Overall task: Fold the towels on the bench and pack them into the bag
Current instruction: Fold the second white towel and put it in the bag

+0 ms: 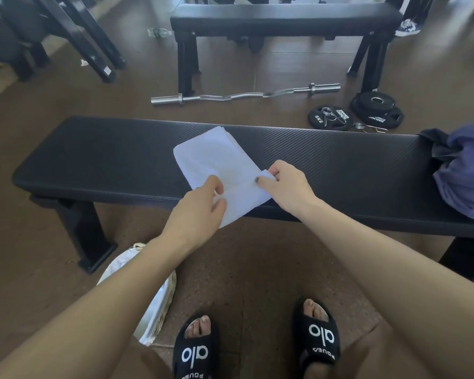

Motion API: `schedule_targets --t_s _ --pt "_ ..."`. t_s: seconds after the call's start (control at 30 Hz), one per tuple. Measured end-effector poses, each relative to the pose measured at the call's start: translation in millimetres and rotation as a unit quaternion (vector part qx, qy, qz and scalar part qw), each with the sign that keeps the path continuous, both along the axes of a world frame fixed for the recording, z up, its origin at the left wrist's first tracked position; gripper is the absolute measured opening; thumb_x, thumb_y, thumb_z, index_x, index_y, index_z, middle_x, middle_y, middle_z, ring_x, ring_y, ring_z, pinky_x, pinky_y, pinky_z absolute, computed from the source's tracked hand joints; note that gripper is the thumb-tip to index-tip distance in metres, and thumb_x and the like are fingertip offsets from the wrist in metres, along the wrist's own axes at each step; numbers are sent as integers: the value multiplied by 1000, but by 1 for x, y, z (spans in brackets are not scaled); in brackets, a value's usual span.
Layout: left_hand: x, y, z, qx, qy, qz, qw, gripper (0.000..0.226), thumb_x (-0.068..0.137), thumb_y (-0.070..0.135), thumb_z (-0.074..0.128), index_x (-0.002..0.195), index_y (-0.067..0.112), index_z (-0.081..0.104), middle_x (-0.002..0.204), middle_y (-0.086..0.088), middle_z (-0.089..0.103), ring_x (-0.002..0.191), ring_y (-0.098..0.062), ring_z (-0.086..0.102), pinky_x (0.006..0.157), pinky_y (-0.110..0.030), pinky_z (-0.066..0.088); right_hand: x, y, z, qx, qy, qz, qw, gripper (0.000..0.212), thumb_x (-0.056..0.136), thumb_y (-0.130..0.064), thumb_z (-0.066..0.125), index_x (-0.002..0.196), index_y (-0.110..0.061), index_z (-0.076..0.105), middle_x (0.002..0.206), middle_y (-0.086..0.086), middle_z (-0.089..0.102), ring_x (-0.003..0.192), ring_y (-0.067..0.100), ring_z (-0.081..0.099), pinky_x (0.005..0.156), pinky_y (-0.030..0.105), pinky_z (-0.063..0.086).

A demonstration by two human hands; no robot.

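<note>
A white towel lies partly folded across the middle of the black padded bench, its near end hanging over the front edge. My left hand pinches the near left corner of the towel. My right hand pinches the near right corner, fingers curled on the cloth. A white bag with a woven rim sits on the floor under my left forearm, beside the bench leg. A purple cloth bundle rests on the bench's right end.
Beyond the bench, a curl bar and black weight plates lie on the floor. A second black bench stands further back. My feet in black slides stand on the brown floor.
</note>
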State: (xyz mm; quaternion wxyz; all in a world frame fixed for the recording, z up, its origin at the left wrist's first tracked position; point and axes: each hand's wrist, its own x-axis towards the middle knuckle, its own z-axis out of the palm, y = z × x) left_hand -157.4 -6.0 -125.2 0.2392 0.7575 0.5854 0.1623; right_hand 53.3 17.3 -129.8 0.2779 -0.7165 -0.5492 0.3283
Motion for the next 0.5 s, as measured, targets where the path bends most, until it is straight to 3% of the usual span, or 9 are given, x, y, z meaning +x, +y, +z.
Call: schedule_targets --t_s 0.13,0.2,0.3,0.4,0.5 --pt "5 5 -10 9 31 2 999 9 102 22 46 109 28 44 102 -2 59 79 -20 61 73 -44 59 -3 1 1 6 -9 -2 1000 19 92 -30 57 100 -15 49 87 4 58 69 19 50 60 33 41" --pt "6 7 -10 83 101 -19 991 14 97 16 51 109 23 50 106 -5 52 80 -23 55 69 -40 54 -6 3 0 12 -18 -1 1000 18 91 -29 55 102 -18 46 88 8 62 69 24 52 62 38 45" --pt "11 9 -9 228 207 -117 944 22 78 6 70 98 11 62 98 -12 57 76 -29 51 58 -39 46 -8 2 0 11 -35 8 999 20 93 -26 51 112 -27 44 90 10 64 75 33 62 71 45 55" --pt "17 4 -13 267 212 -176 923 15 81 21 64 89 11 56 86 -7 53 71 -28 51 57 -36 34 -9 4 1 20 -45 11 999 19 94 -24 49 112 -31 44 88 10 64 74 33 62 70 43 54" --pt "18 1 -21 259 255 -168 916 35 81 41 67 97 14 52 91 -4 52 73 -21 44 61 -32 30 -6 7 -1 30 -60 43 997 14 97 -22 45 109 -27 43 74 7 56 62 26 49 59 36 42"
